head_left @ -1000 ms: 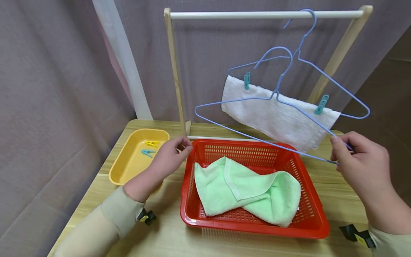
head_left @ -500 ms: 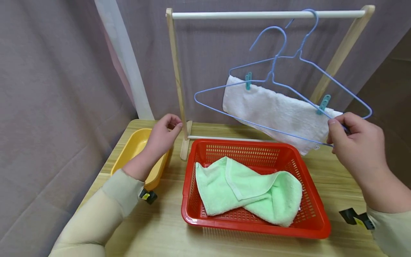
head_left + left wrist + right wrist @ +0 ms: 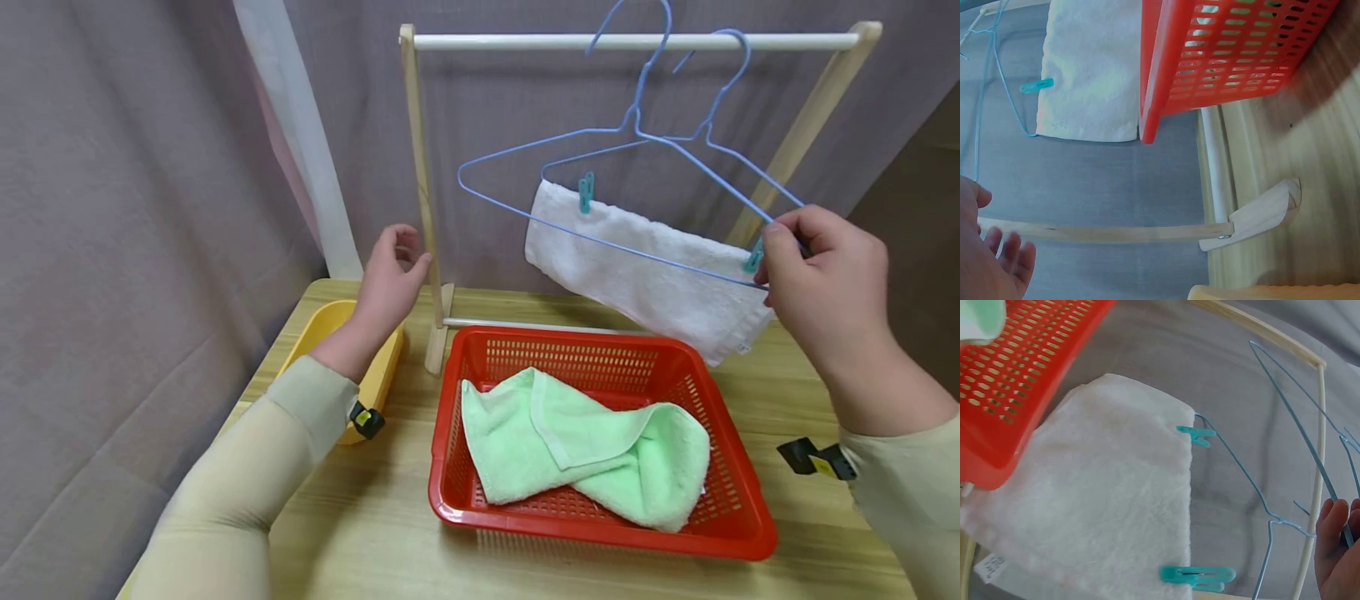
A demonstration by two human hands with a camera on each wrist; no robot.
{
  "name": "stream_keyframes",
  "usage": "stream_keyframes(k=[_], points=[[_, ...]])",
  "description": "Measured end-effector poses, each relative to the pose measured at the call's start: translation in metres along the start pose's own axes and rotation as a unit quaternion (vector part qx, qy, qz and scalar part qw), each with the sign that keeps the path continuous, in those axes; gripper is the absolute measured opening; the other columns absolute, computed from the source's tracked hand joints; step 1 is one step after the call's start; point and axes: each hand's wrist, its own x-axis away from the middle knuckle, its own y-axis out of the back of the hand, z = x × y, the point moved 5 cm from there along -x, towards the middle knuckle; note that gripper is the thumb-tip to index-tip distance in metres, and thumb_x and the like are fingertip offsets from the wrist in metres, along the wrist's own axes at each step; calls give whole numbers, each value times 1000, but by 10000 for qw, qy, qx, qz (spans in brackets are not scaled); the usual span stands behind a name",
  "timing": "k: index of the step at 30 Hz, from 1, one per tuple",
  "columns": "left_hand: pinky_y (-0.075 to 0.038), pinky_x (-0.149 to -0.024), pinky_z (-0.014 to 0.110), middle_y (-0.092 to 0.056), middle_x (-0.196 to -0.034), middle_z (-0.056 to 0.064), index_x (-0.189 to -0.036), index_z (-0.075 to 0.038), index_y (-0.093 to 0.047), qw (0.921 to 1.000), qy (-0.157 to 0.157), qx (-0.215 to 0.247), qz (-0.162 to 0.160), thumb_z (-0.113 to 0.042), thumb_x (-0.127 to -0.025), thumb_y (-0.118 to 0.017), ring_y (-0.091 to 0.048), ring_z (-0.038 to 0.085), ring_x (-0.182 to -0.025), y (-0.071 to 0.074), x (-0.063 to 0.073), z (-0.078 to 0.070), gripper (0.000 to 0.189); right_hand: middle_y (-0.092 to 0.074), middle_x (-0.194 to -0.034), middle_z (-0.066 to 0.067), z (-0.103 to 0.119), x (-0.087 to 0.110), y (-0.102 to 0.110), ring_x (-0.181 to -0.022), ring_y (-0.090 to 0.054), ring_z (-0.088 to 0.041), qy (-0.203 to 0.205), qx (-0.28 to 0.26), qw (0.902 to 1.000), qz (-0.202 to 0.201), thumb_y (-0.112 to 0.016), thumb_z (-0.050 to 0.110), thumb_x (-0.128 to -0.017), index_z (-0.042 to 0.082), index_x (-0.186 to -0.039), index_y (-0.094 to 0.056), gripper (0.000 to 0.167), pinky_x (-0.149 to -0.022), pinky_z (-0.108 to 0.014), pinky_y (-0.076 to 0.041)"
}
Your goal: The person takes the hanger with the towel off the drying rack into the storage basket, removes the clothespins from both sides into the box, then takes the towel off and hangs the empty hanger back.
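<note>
My right hand (image 3: 825, 283) pinches one corner of a blue wire hanger (image 3: 585, 131), raised so its hook overlaps the rack's white bar (image 3: 495, 42) in the head view. Nothing is on this hanger. Behind it, a second blue hanger (image 3: 722, 93) hangs on the bar and carries a white towel (image 3: 637, 258), fixed by teal clothespins (image 3: 586, 193); my right fingers cover part of one. In the right wrist view, thumb and fingers close around the wire. My left hand (image 3: 393, 279) holds nothing, fingers loosely bent, beside the rack's left wooden post (image 3: 422, 167).
A red basket (image 3: 600, 542) with a green towel (image 3: 570, 433) stands on the wooden table (image 3: 360, 542) before the rack. A yellow tray (image 3: 386, 367) sits at the left, partly behind my left forearm. Grey curtain (image 3: 150, 208) hangs behind.
My right hand has lifted the hanger, bringing its hook from below the bar up to bar height. My left hand has risen from the basket's rim to beside the left post.
</note>
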Motion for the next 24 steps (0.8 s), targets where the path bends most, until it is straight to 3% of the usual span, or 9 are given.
stream_keyframes(k=[11, 18, 24], points=[[-45, -101, 32, -40, -143, 3, -153, -24, -28, 9988, 130, -222, -420, -22, -98, -62, -42, 19, -130, -6, -18, -7, 64, -57, -74, 1, 15, -23, -21, -57, -53, -12, -44, -262, 9995, 141, -48, 33, -102, 21, -94, -62, 20, -53, -14, -45], [-46, -102, 32, -38, -150, 0, -157, -37, -14, 9992, 247, -127, -294, -19, -99, -62, -42, 16, -134, -11, -30, -6, 78, -56, -79, -4, 26, -33, -38, -64, -53, -16, 26, -153, 9996, 239, -45, 38, -102, 18, -101, -61, 26, -55, -15, -46], [-48, -101, 32, -42, -150, 0, -156, -46, -3, 9995, 279, -79, -99, -18, -101, -57, -46, 15, -133, -16, -35, 1, 82, -56, -69, 1, 33, -40, -54, -54, -54, -11, 245, -219, 9994, 55, -45, 37, -102, 13, -97, -61, 29, -50, -17, -45]])
